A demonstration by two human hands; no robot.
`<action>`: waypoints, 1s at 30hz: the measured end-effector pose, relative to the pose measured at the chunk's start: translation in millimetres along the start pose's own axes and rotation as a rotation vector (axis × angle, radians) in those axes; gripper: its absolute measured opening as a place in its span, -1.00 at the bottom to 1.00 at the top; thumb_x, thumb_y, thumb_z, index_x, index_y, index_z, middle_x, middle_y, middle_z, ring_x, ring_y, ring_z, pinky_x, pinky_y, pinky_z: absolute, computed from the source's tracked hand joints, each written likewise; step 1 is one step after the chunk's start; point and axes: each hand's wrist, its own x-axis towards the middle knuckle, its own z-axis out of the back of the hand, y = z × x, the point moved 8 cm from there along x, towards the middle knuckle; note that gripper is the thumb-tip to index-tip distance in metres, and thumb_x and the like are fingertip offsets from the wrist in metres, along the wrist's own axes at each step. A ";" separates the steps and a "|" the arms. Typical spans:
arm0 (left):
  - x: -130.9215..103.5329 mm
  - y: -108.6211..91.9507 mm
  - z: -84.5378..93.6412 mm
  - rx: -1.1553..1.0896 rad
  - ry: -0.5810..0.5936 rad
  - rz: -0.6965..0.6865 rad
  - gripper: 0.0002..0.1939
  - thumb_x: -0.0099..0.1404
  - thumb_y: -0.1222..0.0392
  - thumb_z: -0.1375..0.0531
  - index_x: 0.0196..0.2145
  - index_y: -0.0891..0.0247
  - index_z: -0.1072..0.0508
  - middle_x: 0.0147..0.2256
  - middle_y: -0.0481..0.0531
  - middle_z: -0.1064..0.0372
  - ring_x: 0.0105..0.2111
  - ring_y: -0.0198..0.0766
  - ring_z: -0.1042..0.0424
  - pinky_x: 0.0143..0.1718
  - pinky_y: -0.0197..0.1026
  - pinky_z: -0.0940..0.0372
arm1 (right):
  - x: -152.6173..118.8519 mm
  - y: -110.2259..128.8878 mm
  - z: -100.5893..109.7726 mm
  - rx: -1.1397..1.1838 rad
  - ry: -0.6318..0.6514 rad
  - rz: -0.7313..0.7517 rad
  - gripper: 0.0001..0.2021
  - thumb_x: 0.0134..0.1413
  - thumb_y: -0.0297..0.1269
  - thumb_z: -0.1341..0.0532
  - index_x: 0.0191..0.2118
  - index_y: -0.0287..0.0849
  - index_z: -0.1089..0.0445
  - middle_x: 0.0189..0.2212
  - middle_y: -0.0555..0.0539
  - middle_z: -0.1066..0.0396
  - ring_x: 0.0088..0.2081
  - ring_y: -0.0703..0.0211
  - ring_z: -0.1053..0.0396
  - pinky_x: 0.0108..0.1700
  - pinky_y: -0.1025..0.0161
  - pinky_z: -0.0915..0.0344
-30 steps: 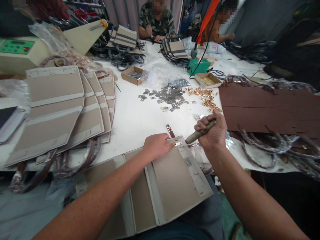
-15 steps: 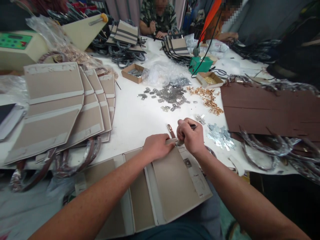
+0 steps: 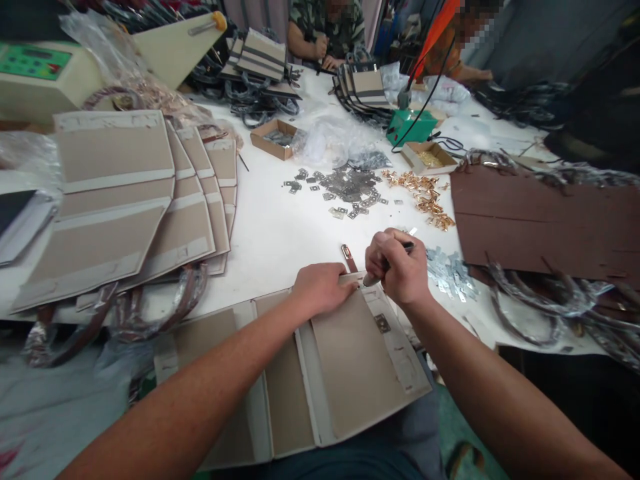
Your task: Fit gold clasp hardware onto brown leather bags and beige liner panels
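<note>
A bag panel (image 3: 357, 373), its beige board inner side facing up, rests across my lap and against the table edge. My left hand (image 3: 323, 290) grips its top edge, thumb on the board and fingers over the far side. Beside it my right hand (image 3: 397, 265) is closed round a slim dark tool (image 3: 409, 247); its kind is hard to make out. The fist's lower end meets the panel's top corner. A brown strap (image 3: 349, 257) with a gold metal end sticks out past that edge. A metal plate (image 3: 382, 323) sits in the panel's pale strip.
Stacked beige panels (image 3: 115, 193) lie left, brown bag pieces (image 3: 540, 220) right. Ahead are dark metal plates (image 3: 350, 183), gold fittings (image 3: 425, 197), silvery clips (image 3: 450, 270), small boxes (image 3: 273, 139) and a green device (image 3: 411, 127). Two people work across the table.
The whole view has shifted slightly, so things appear a little further right. My right fist has turned a little at the panel's corner; my left hand keeps its grip.
</note>
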 end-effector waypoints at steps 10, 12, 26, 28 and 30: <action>-0.4 -0.7 -4.1 -0.071 0.021 -0.066 -0.58 0.46 -0.14 -0.07 -0.01 0.16 -0.54 -0.10 0.11 -0.58 -0.14 0.01 -0.52 -0.16 -0.09 -0.31 | -5.3 13.3 -45.1 -0.376 0.309 0.036 -0.51 0.29 0.01 -0.29 -0.59 -0.13 -0.28 -0.64 0.06 -0.25 -0.55 0.25 -0.16 -0.47 0.25 -0.10; -1.5 -0.5 -2.4 -0.067 0.034 -0.071 -0.60 0.45 -0.10 -0.08 0.03 0.15 -0.52 -0.06 0.11 -0.57 -0.11 0.03 -0.52 -0.16 -0.09 -0.32 | -6.7 13.9 -51.4 -0.408 0.365 0.050 -0.53 0.26 0.01 -0.30 -0.59 -0.14 -0.30 -0.62 0.05 -0.29 -0.53 0.23 -0.20 -0.44 0.25 -0.14; -5.8 -1.7 2.3 0.002 0.037 -0.064 -0.56 0.44 -0.16 -0.01 -0.08 0.13 -0.54 -0.05 0.14 -0.59 -0.04 0.11 -0.55 -0.11 0.00 -0.37 | 1.6 11.1 -16.1 -0.066 0.141 0.042 -0.52 0.27 -0.04 -0.32 -0.61 -0.06 -0.21 -0.70 0.09 -0.13 -0.68 0.26 -0.10 -0.61 0.24 -0.04; -6.8 -2.0 2.5 0.001 0.042 -0.053 -0.56 0.44 -0.16 0.00 -0.10 0.13 -0.55 -0.07 0.15 -0.59 -0.06 0.11 -0.56 -0.12 0.01 -0.37 | 0.5 6.6 -13.1 -0.027 0.109 0.025 -0.53 0.25 -0.07 -0.33 -0.61 -0.07 -0.20 -0.70 0.10 -0.12 -0.68 0.28 -0.08 -0.63 0.25 0.01; -6.4 -2.0 1.3 0.003 0.054 -0.043 -0.56 0.44 -0.16 0.00 -0.11 0.14 -0.55 -0.08 0.15 -0.60 -0.07 0.11 -0.56 -0.14 0.00 -0.37 | 0.0 3.8 -9.0 0.005 0.082 0.005 -0.54 0.23 -0.10 -0.34 -0.60 -0.07 -0.19 -0.70 0.10 -0.11 -0.69 0.29 -0.06 -0.65 0.26 0.04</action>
